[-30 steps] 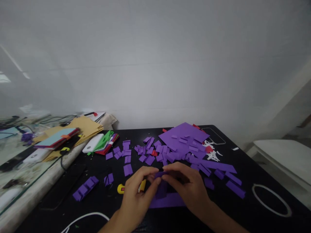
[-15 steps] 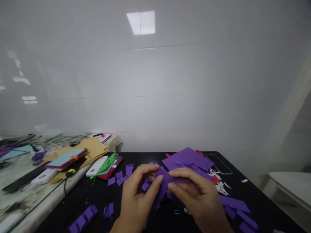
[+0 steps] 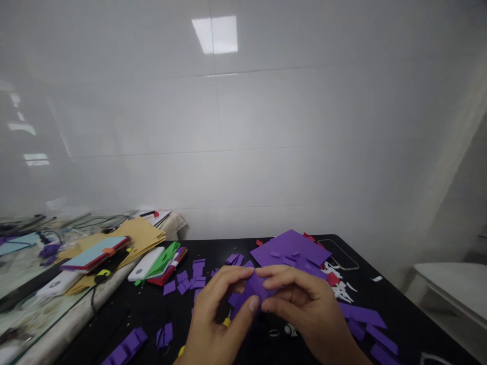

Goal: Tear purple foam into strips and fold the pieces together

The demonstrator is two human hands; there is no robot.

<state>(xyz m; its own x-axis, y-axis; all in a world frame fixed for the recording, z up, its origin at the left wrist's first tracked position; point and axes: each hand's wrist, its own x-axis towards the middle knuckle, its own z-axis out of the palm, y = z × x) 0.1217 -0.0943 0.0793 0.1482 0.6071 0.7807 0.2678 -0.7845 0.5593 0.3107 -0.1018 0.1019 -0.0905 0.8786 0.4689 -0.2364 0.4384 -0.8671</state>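
Note:
A small piece of purple foam sheet or card (image 3: 249, 289) is pinched between both hands, low in the middle of the view. My left hand (image 3: 222, 312) holds its left side, thumb in front and fingers behind. My right hand (image 3: 304, 301) grips the right edge between thumb and fingertips. The fingers hide part of the piece. Small purple pieces (image 3: 182, 283) lie scattered left of the hands. A larger purple sheet (image 3: 289, 243) lies behind them with little strips on top. Under my left hand something yellow (image 3: 227, 321) shows, perhaps a tool handle.
Black table (image 3: 148, 304) under the hands. Purple strips (image 3: 363, 315) and white scraps (image 3: 342, 290) lie at right. Green and red folded sheets (image 3: 165, 263) rest beside a white device (image 3: 145, 264). A glass-topped table with envelopes (image 3: 142, 233) adjoins at left; a white stool (image 3: 452, 286) stands at right.
The hands have shifted the purple piece slightly lower and turned it, with fingertips now closer together. The view has swung a little to the right.

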